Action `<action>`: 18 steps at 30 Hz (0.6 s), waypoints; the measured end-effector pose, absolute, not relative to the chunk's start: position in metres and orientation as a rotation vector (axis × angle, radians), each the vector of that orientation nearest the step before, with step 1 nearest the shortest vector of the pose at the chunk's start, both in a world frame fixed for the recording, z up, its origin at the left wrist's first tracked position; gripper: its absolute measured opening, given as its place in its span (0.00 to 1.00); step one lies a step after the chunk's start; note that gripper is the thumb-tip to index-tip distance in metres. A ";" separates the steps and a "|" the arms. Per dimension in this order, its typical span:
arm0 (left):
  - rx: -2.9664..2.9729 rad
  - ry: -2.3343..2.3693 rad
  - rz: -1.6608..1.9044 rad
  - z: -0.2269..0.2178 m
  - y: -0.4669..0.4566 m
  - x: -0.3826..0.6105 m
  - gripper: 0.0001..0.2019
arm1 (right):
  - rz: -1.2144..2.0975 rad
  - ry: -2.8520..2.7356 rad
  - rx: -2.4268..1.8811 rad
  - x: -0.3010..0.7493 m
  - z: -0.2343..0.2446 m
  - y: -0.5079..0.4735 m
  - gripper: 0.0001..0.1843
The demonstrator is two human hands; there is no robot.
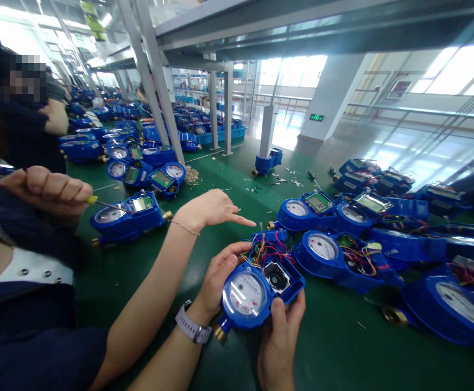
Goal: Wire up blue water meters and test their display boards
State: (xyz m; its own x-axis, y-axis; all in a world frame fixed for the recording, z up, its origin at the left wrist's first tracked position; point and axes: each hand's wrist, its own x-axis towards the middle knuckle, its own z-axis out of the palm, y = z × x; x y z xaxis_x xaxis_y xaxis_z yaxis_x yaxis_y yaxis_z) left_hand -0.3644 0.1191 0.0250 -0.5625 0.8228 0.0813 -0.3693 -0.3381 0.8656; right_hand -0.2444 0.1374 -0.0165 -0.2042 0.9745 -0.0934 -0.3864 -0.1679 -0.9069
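Just above the green bench's [334,347] near edge, the left hand [219,278] cups and the right hand [279,339] pinches the open blue water meter [247,294], probably heavy and rigid with fragile loose wires [267,251], best held by its casing; farther in, a co-worker's hand [212,209] points.

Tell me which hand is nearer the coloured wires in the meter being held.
Left. The left hand grips the meter at its dial side, fingertips right beside the wires; the right hand holds the lower edge, thumb below them.
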 end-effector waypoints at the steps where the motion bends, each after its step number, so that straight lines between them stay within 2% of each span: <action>1: 0.683 1.102 1.979 0.025 0.119 -0.364 0.19 | 1.605 -0.955 -0.895 -0.245 -0.016 0.137 0.44; 10: 0.704 1.197 1.922 0.012 0.118 -0.372 0.16 | 1.632 -0.955 -0.896 -0.243 -0.021 0.138 0.43; 14: 1.208 1.302 1.831 0.024 0.156 -0.412 0.16 | 1.616 -0.919 -0.888 -0.247 -0.028 0.139 0.46; 18: 1.434 1.302 1.778 0.049 0.194 -0.431 0.22 | 1.579 -0.850 -0.871 -0.253 -0.037 0.143 0.50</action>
